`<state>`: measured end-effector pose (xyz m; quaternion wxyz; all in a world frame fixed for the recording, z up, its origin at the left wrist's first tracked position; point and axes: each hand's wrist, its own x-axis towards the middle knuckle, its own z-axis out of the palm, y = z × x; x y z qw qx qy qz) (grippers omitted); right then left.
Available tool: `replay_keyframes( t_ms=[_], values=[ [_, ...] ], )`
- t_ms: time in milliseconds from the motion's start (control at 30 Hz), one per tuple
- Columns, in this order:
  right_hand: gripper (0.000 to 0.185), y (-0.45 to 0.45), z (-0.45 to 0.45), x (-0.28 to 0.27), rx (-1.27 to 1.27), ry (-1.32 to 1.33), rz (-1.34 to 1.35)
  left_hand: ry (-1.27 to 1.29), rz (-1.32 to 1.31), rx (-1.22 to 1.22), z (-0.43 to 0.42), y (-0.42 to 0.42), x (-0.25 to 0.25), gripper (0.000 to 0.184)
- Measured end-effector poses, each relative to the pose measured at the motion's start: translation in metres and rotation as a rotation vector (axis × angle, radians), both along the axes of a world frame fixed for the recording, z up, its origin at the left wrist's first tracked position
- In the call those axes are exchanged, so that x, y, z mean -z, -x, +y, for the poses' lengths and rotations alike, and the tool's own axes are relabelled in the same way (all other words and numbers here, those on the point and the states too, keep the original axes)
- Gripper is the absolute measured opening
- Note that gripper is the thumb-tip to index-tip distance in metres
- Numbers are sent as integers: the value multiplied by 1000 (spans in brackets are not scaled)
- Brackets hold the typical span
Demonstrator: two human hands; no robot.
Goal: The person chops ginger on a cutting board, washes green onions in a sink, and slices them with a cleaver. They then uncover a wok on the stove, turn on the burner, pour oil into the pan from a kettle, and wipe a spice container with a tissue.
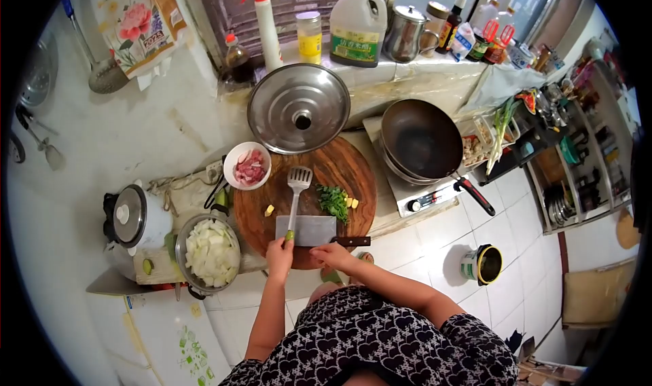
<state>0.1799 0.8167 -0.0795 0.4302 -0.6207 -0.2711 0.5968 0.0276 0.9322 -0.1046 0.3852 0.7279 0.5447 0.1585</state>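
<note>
My left hand point(278, 257) is closed around the green-tipped handle of a slotted spatula point(299, 179), whose metal head points away from me over the round wooden chopping board point(356, 175). My right hand point(333, 257) is at the board's near edge, its fingers curled together; whatever they may hold is hidden. Just beyond it lies a cleaver point(314, 230) with a dark wooden handle, flat on the board. Chopped green herbs point(333, 204) and small yellow pieces point(269, 209) are on the board too. A white bowl of raw meat point(248, 167) stands at its far left edge.
A pan of pale chopped vegetable point(212, 253) stands at left, beside a rice cooker point(130, 213). A large metal lid point(299, 107) leans behind the board. To the right, a dark wok point(421, 138) sits on a cooktop point(418, 203). A bin point(481, 264) stands on the floor.
</note>
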Motion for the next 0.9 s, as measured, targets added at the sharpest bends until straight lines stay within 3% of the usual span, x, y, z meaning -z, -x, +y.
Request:
replay_keyframes(
  t_ms=[33,133,267,300,367,400,467,567,633,767,833,900],
  values=[
    [31,-11,-3,2,14,1,-14,-183,4,0,3,3,6,30],
    [27,-63,-18,-15,257,-106,-215,-277,34,-78,7,2,1,25],
    [11,-174,-60,-48,636,-315,-1171,-280,145,-68,5,-1,-13,21],
    [10,-210,-78,-49,708,-282,-1401,-290,131,-52,4,-2,-14,21],
    [14,-262,-116,-72,813,28,-1659,-218,209,-53,1,-6,-17,24],
    [16,-288,-135,-73,799,334,-1746,-229,198,-49,-2,-10,-19,24],
    [25,-323,-170,-64,806,615,-1743,-288,233,-103,-8,-18,-23,27],
    [37,-336,-198,-72,522,920,-1357,-443,194,-100,-17,-37,-30,28],
    [39,-337,-210,-58,449,824,-1455,-424,152,-119,-29,-66,-47,25],
    [44,-319,-209,-59,200,646,-1093,-329,-75,13,-56,-133,-68,20],
    [47,-300,-195,-69,98,572,-904,-198,-106,153,-68,-172,-70,19],
    [49,-281,-180,-74,24,490,-836,-161,-310,345,-85,-208,-68,25]
  ],
)
